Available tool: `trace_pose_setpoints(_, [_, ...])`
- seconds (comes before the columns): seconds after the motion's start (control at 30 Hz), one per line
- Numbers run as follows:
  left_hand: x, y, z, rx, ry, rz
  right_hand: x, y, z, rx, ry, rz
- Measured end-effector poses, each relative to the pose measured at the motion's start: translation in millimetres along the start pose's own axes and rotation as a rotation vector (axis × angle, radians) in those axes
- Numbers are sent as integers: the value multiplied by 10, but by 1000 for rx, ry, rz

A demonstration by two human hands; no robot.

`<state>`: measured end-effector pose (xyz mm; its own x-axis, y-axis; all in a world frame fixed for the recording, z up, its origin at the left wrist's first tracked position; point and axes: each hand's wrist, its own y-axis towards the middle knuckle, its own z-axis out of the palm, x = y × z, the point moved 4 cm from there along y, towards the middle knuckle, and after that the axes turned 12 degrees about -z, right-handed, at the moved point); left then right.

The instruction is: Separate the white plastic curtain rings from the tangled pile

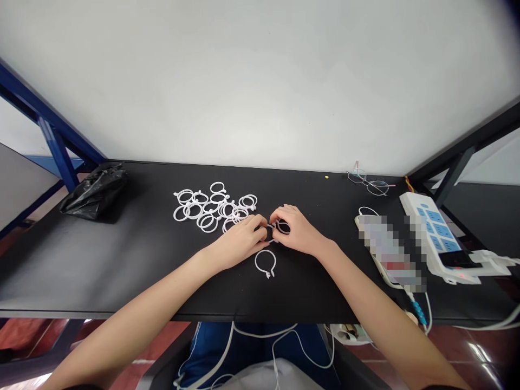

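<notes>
No text, label, brand, number or sign could be read in the head view. The screen of the phone (392, 254) is covered by pixel blocks (a reddish patch is included), so any characters there are obscured. Part of the power strip's (439, 238) left edge is likewise masked; any marks around its blue sockets (442, 231) are too small to be read.

Bare forearms (174, 287) angled inward, left hand (245, 238) and right hand (299, 230) close together — fingers (257, 220) curled, seemingly pinching

Thin white rings (219, 203) lie piled; one open ring (256, 261) lies nearer, apart; held rings (270, 241) are partly hidden
</notes>
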<state>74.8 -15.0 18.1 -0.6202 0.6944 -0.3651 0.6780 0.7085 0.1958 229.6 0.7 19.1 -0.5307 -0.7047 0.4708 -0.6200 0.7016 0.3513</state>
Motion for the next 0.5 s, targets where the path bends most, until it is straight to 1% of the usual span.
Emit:
trace_pose_setpoints(0.1, [-21, -4, -6, 8, -29, -13, 6, 0, -17, -17, 8, 0])
trace_pose_setpoints(0.27, [1, -5, -33, -9, -40, -58, 13, 2, -71, -87, 39, 4])
trace_pose_setpoints(0.4, [42, -6, -60, -25, -67, -102, -9, 3, -57, -87, 25, -15])
trace_pose_setpoints(0.5, [46, -10, -63, -9, -96, -126, -15, 2, -40, -100, 28, -28])
